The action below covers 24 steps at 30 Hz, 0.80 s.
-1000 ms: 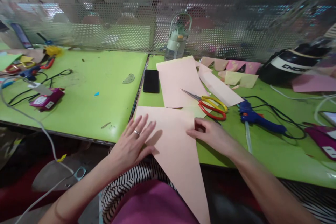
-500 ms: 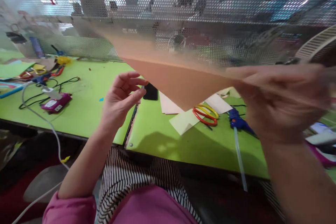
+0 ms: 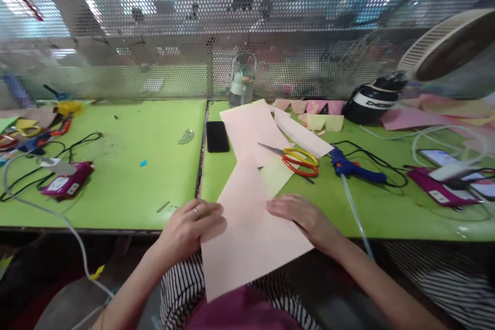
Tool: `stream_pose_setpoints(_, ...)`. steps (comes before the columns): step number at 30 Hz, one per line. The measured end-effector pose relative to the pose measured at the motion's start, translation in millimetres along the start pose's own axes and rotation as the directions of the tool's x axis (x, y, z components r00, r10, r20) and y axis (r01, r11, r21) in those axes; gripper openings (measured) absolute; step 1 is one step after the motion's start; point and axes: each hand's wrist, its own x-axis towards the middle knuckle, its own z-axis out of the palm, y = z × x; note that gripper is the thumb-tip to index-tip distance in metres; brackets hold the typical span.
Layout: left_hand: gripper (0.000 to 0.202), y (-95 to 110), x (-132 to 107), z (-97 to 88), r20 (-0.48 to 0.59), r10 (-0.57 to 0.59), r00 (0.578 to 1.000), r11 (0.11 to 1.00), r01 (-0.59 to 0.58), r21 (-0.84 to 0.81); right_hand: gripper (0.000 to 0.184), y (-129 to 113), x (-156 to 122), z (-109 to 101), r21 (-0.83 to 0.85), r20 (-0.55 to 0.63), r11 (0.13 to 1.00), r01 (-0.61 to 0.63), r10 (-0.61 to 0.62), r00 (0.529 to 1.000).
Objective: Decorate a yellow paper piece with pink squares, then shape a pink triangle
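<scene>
A pale pink sheet of paper (image 3: 251,232) slants over the table's front edge, its lower part above my lap. My left hand (image 3: 195,227), with a ring on one finger, grips the sheet's left edge, fingers over the top. At the right edge, my right hand (image 3: 305,216) has its fingers bent over the paper, its thumb hidden. Beyond lies another pink sheet (image 3: 247,126), partly overlapped by the one in my hands. Scissors (image 3: 296,160) with red and yellow handles rest on the papers, blades pointing left. Under them is a pale yellow piece of paper (image 3: 276,178).
A black phone (image 3: 217,136) lies left of the papers. To the right are a blue glue gun (image 3: 353,167), a magenta power box (image 3: 441,188) and a black bottle (image 3: 373,100). A clear bottle (image 3: 242,87) stands by the perforated screen (image 3: 154,72). A fan (image 3: 444,46) is at far right.
The sheet has come down from in front of my face to the table's front edge. My left hand, empty before, now holds its left side. My right hand has lowered with it.
</scene>
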Motion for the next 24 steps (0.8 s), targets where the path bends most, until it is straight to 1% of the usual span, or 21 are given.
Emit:
stream_pose_setpoints(3,0.026,-2,-3,3.0,0.039,0.041,0.998,0.999,-0.041,-0.006,0.032,5,-7,6,-0.060,0.014,0.997,0.043,-0.042,0.999)
stream_pose_setpoints(6,0.027,-1,-6,4.1,0.021,0.038,0.999,0.999,-0.038,-0.002,0.033,6,-10,9,-0.094,0.003,0.994,0.049,-0.049,0.999)
stream_pose_setpoints(8,0.028,2,-8,3.6,-0.013,0.010,1.000,1.000,-0.010,0.021,0.035,3,-9,9,-0.119,-0.012,0.991,0.055,-0.057,0.998)
stream_pose_setpoints(10,0.031,3,-13,2.4,-0.043,-0.046,0.998,0.997,0.048,0.055,0.035,-3,-7,9,-0.174,-0.036,0.982,0.078,-0.086,0.996)
stream_pose_setpoints(12,0.032,4,-18,1.2,-0.046,-0.096,0.994,0.994,0.098,0.048,0.036,-9,-6,9,-0.239,-0.044,0.967,0.089,-0.103,0.994)
stream_pose_setpoints(14,0.029,3,-23,0.8,-0.025,-0.119,0.993,0.993,0.119,0.005,0.037,-14,-7,11,-0.273,-0.044,0.959,0.080,-0.096,0.994)
stream_pose_setpoints(17,0.025,2,-26,1.1,-0.001,-0.152,0.988,0.987,0.152,-0.060,0.038,-17,-7,12,-0.228,-0.054,0.974,0.016,-0.029,0.998)
stream_pose_setpoints(19,0.023,3,-23,1.0,0.016,-0.215,0.976,0.972,0.216,-0.096,0.034,-18,-4,12,-0.151,-0.044,0.985,-0.077,0.071,0.996)
stream_pose_setpoints(21,0.022,4,-16,0.2,0.040,-0.319,0.947,0.940,0.322,-0.109,0.029,-17,3,12,-0.057,-0.030,0.979,-0.194,0.192,0.981)
stream_pose_setpoints(23,0.019,5,-8,-0.5,0.043,-0.435,0.900,0.897,0.437,-0.065,0.031,-17,10,12,0.014,-0.046,0.949,-0.315,0.316,0.948)
stream_pose_setpoints(24,0.019,6,-5,-0.5,0.034,-0.473,0.880,0.880,0.474,-0.034,0.034,-17,13,13,0.038,-0.066,0.931,-0.364,0.365,0.928)
